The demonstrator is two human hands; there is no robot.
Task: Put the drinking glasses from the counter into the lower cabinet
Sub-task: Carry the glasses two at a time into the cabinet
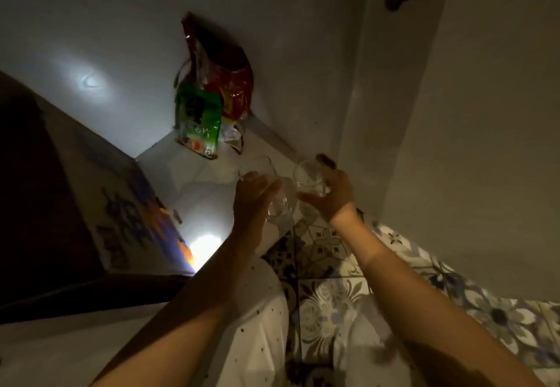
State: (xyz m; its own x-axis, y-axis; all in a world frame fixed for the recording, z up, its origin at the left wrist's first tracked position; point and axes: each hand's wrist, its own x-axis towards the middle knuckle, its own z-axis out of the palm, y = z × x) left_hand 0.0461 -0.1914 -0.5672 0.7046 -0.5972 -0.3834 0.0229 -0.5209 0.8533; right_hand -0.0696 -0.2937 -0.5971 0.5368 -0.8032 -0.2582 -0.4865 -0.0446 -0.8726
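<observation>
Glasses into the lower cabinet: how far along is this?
Mid-placement. The left hand and right hand each hold a clear glass at the cabinet shelf, beside the snack bags and a cardboard box. A third glass may already stand there; blur prevents certainty. The counter is out of view, so the remainder is unknown.
</observation>
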